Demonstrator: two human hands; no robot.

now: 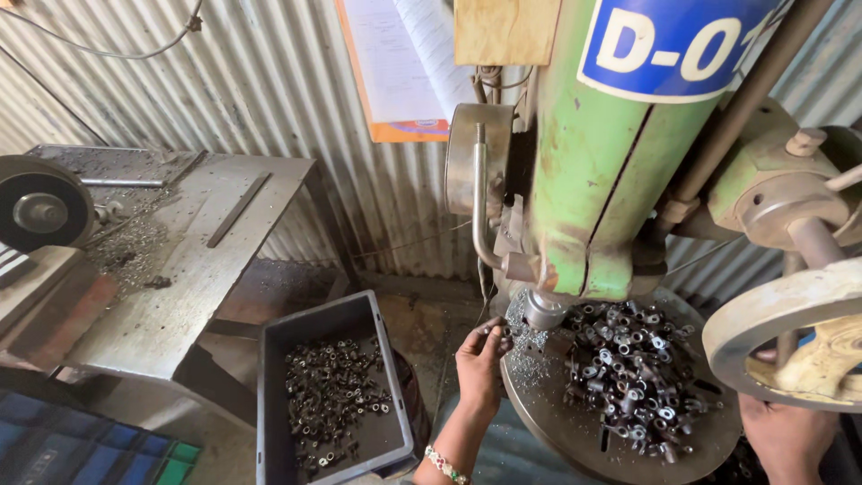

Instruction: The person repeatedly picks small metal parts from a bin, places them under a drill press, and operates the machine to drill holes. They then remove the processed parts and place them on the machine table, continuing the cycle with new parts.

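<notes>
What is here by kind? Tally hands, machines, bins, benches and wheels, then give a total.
left hand and right hand: 2
green drill press: 1
grey bin: 1
steel bench: 1
round machine table: 1
handwheel: 1
Total: 7
metal rings, heaped on the table and in the bin: too many to count.

Two hands: left hand point(480, 359), right hand point(786, 436). One drill press point(611, 162), one round table point(557, 409), one grey bin point(310, 328), one bench point(171, 269). Metal sleeves point(628, 373): probably dozens, too heaped to count.
</notes>
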